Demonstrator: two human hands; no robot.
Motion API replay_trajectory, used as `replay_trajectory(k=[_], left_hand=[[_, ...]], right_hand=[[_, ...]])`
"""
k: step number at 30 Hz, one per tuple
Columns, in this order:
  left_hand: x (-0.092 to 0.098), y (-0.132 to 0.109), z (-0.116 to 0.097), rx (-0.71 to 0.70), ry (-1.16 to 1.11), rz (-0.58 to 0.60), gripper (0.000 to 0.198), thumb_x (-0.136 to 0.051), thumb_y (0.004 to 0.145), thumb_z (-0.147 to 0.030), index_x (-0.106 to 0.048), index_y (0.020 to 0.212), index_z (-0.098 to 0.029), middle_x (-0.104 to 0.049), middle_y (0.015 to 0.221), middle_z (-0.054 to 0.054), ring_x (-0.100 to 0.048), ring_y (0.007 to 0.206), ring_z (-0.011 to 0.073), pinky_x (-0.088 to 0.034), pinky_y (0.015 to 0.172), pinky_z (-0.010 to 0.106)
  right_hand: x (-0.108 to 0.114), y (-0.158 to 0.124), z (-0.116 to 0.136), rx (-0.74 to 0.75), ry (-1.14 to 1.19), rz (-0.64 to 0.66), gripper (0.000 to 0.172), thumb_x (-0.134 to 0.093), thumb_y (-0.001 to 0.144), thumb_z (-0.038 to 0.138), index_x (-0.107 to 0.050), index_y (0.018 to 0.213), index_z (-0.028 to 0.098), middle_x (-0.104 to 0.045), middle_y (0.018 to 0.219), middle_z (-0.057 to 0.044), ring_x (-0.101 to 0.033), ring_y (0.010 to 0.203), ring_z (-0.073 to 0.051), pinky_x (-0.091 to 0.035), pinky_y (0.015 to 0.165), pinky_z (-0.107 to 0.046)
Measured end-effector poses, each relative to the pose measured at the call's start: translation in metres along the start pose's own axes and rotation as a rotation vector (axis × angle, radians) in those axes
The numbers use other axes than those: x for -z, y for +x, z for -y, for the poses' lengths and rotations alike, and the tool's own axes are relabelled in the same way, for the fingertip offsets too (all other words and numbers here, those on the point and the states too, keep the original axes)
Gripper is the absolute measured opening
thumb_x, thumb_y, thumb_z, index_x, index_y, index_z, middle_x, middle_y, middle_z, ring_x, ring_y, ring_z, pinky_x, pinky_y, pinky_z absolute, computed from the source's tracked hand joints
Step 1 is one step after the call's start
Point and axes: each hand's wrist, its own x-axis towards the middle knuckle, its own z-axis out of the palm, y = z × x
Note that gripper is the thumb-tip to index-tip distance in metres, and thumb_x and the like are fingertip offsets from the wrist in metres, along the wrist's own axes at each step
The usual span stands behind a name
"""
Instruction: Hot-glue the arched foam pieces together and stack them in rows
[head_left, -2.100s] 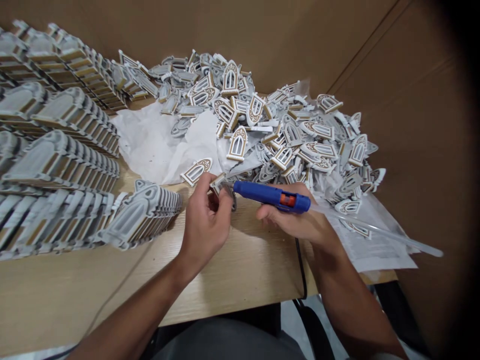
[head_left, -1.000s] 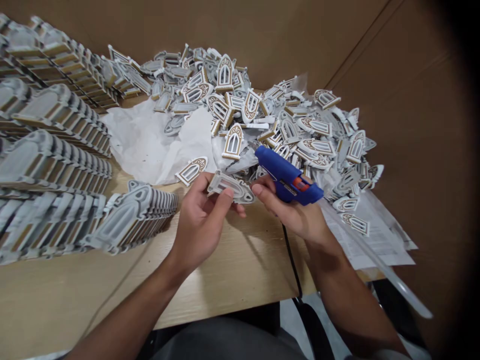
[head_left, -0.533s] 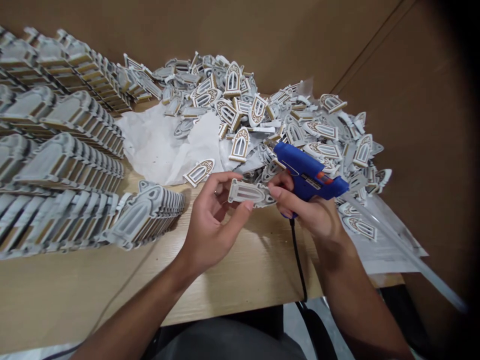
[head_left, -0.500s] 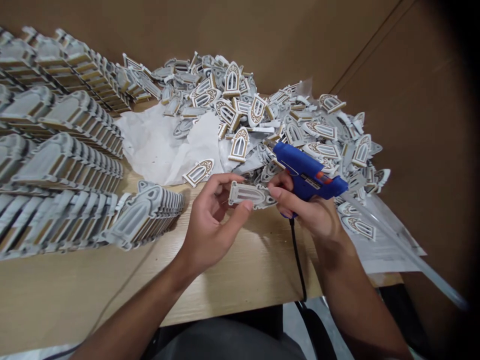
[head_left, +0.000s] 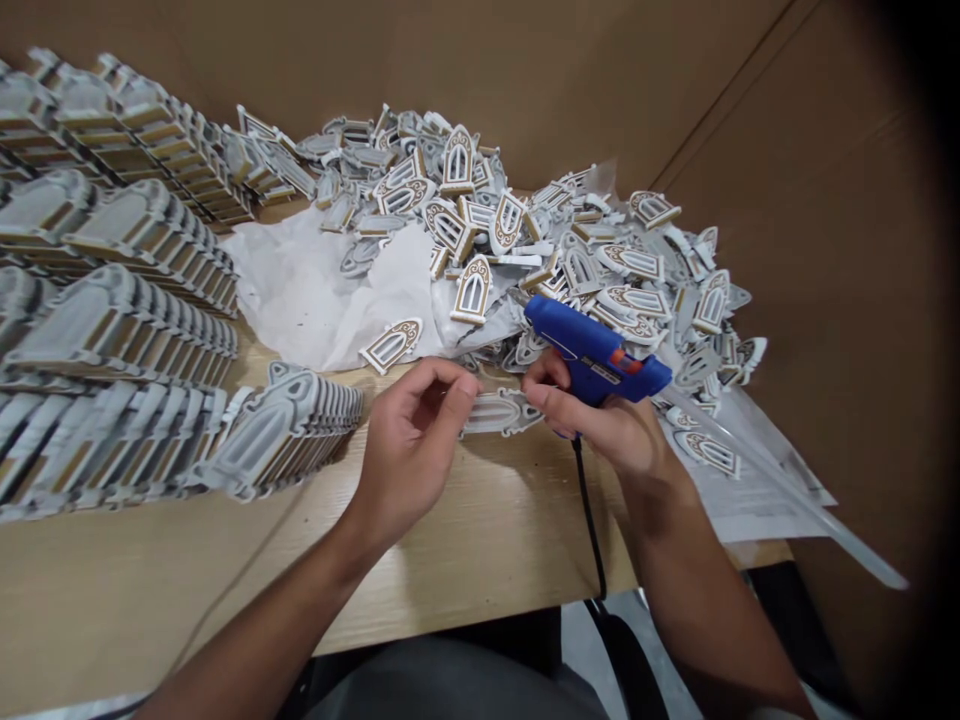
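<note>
Between my hands is a small arched window-shaped piece (head_left: 495, 412), grey-white, its plain side toward me. My left hand (head_left: 420, 430) has thumb and forefinger pinched together at its left end; whether they grip the piece or a fine bit at its edge is hard to see. In my right hand (head_left: 600, 425) is a blue glue gun (head_left: 596, 350), nozzle pointing left toward the pile, with a long clear glue stick (head_left: 787, 500) sticking out of its back. The thumb and forefinger of that same hand also hold the piece's pointed right end.
Rows of stacked window pieces (head_left: 127, 330) stand at the left. A loose heap of white-and-gold window pieces (head_left: 472, 290) lies on white paper (head_left: 300, 290) at the back. The glue gun's black cord (head_left: 589, 520) runs over the table's front edge.
My left thumb has moved from the piece's face up to its left end, closing against the forefinger. The glue gun and right hand have shifted slightly left; the view has moved a little.
</note>
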Motion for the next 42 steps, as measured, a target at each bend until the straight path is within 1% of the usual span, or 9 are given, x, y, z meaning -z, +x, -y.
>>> replay_trajectory(k=[8, 13, 18, 22, 26, 31, 35, 38, 42], left_hand=[[0.001, -0.001, -0.003, -0.154, 0.098, -0.114, 0.019, -0.064, 0.104, -0.032, -0.068, 0.091, -0.018, -0.069, 0.091, 0.003, -0.063, 0.088, 0.0142, -0.049, 0.080, 0.028], [0.000, -0.003, 0.002, -0.079, 0.068, -0.122, 0.022, -0.061, 0.105, -0.036, -0.063, 0.089, -0.020, -0.063, 0.080, 0.000, -0.059, 0.073, 0.0124, -0.048, 0.069, 0.027], [-0.002, -0.004, 0.006, 0.052, 0.067, 0.035, 0.022, -0.065, 0.102, -0.032, -0.062, 0.085, -0.019, -0.058, 0.072, -0.002, -0.055, 0.066, 0.0105, -0.044, 0.061, 0.024], [-0.003, -0.006, 0.001, 0.148, 0.004, 0.251, 0.017, -0.069, 0.099, -0.028, -0.066, 0.086, -0.018, -0.060, 0.072, -0.002, -0.056, 0.065, 0.0101, -0.046, 0.060, 0.023], [-0.003, -0.010, -0.008, 0.110, -0.108, 0.399, 0.016, -0.064, 0.103, -0.030, -0.069, 0.093, -0.018, -0.072, 0.083, 0.003, -0.064, 0.071, 0.0126, -0.053, 0.066, 0.026], [-0.006, -0.015, -0.017, -0.103, -0.132, 0.217, 0.015, -0.053, 0.108, -0.025, -0.065, 0.102, -0.022, -0.077, 0.116, 0.009, -0.075, 0.096, 0.0201, -0.063, 0.084, 0.039], [-0.010, -0.014, -0.019, -0.247, -0.024, 0.031, 0.014, -0.050, 0.108, -0.023, -0.063, 0.101, -0.022, -0.073, 0.132, 0.010, -0.066, 0.129, 0.0256, -0.054, 0.111, 0.052], [-0.011, -0.013, -0.016, -0.306, 0.040, -0.025, 0.015, -0.048, 0.109, -0.021, -0.062, 0.104, -0.022, -0.067, 0.143, 0.009, -0.062, 0.135, 0.0244, -0.048, 0.118, 0.052], [-0.010, -0.011, -0.009, -0.249, 0.115, -0.024, 0.017, -0.047, 0.110, -0.023, -0.060, 0.101, -0.020, -0.067, 0.140, 0.010, -0.063, 0.132, 0.0226, -0.046, 0.118, 0.047]], right_hand=[[0.010, 0.002, -0.002, 0.019, 0.077, -0.027, 0.038, -0.081, 0.089, 0.033, -0.046, 0.079, 0.022, -0.055, 0.080, 0.004, -0.041, 0.057, -0.008, -0.030, 0.046, -0.026], [0.015, 0.003, 0.005, 0.028, 0.314, -0.054, 0.037, -0.085, 0.083, 0.025, -0.048, 0.079, 0.022, -0.054, 0.076, 0.004, -0.038, 0.052, -0.007, -0.025, 0.043, -0.025], [0.013, 0.002, 0.012, 0.054, 0.411, -0.150, 0.035, -0.087, 0.077, 0.025, -0.052, 0.079, 0.022, -0.051, 0.074, 0.003, -0.035, 0.053, -0.008, -0.022, 0.041, -0.025], [0.011, 0.005, 0.011, 0.067, 0.385, -0.260, 0.039, -0.090, 0.073, 0.025, -0.051, 0.076, 0.022, -0.049, 0.075, 0.003, -0.035, 0.054, -0.008, -0.023, 0.040, -0.026], [0.010, 0.008, 0.008, 0.032, 0.289, -0.291, 0.044, -0.092, 0.073, 0.029, -0.049, 0.076, 0.023, -0.052, 0.077, 0.004, -0.036, 0.052, -0.007, -0.026, 0.041, -0.028], [0.012, 0.007, 0.001, 0.037, 0.181, -0.230, 0.041, -0.089, 0.080, 0.032, -0.049, 0.078, 0.024, -0.055, 0.078, 0.003, -0.040, 0.054, -0.009, -0.030, 0.044, -0.028], [0.017, 0.007, -0.001, 0.041, 0.134, -0.177, 0.039, -0.086, 0.083, 0.032, -0.049, 0.078, 0.023, -0.054, 0.076, 0.004, -0.040, 0.054, -0.009, -0.028, 0.045, -0.027], [0.020, 0.006, 0.001, 0.030, 0.168, -0.122, 0.038, -0.085, 0.083, 0.029, -0.048, 0.077, 0.023, -0.054, 0.074, 0.004, -0.040, 0.052, -0.007, -0.027, 0.044, -0.027], [0.021, 0.004, 0.008, 0.024, 0.272, -0.109, 0.040, -0.088, 0.078, 0.028, -0.048, 0.078, 0.023, -0.053, 0.073, 0.005, -0.037, 0.050, -0.007, -0.026, 0.042, -0.026]])
